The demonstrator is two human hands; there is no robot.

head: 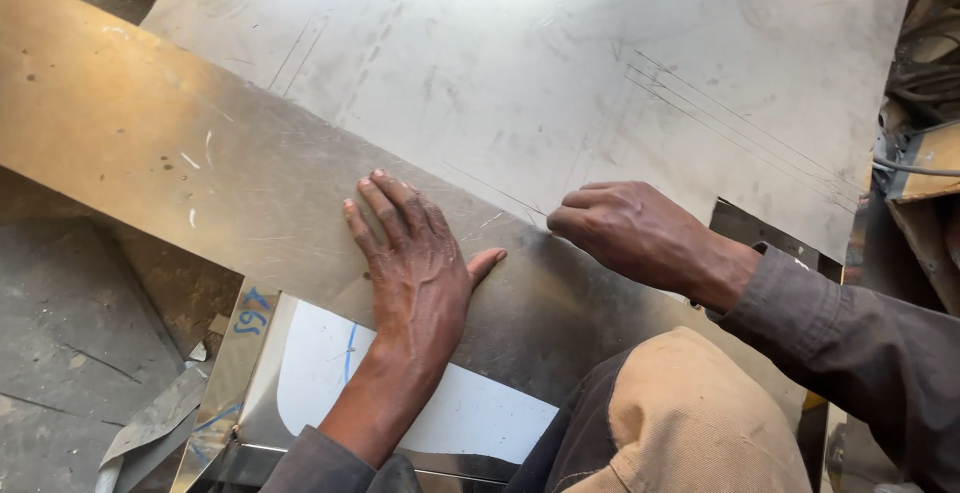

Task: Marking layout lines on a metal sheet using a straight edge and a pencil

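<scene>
My left hand [415,263] lies flat, palm down and fingers spread, on a long brass-toned metal strip [150,143]. The strip runs diagonally from upper left to lower right across a large grey metal sheet [520,63]. At the strip's upper edge rests my right hand [630,233], fingers curled tight and fingertips pinched at the spot where strip and sheet meet. Whatever those fingers may hold is hidden. Thin scribed lines [730,123] cross the sheet to the right of that hand.
My knee in tan trousers [680,423] pushes in at the bottom. Under the strip lies a shiny sheet with white film and blue marker strokes [330,353]. Metal offcuts [150,423] sit on the grey floor at lower left. Cables and boards [925,63] crowd the right edge.
</scene>
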